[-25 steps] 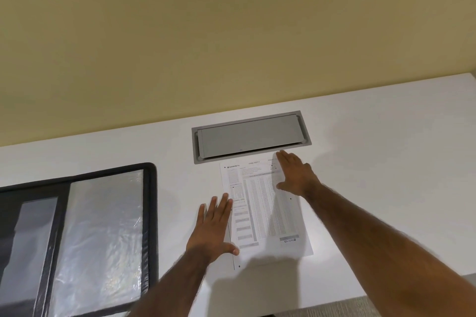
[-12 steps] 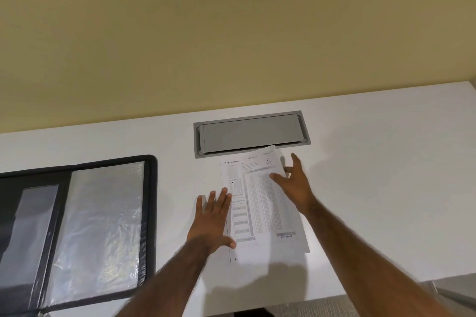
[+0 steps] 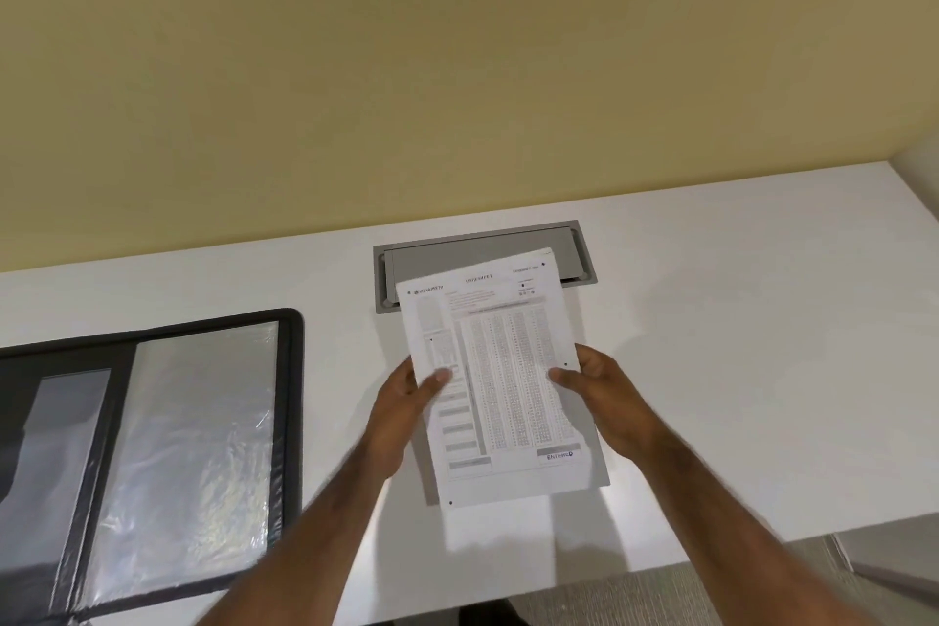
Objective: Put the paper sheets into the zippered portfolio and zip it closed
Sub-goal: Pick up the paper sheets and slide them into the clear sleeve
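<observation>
Left hand [image 3: 401, 414] and right hand [image 3: 607, 402] pinching opposite edges of thin printed paper sheets [image 3: 500, 381], open black portfolio [image 3: 152, 463] with glossy plastic sleeves, smooth white table [image 3: 737, 371]

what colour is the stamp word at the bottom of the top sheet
Purplish blue, reading "ENTERED", on the paper sheets; head view.

white table [image 3: 711, 320], open portfolio [image 3: 152, 447], maybe unzipped

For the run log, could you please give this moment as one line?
left hand: grips paper sheets | right hand: grips opposite edge | sheets: above table | portfolio: open, left
</observation>
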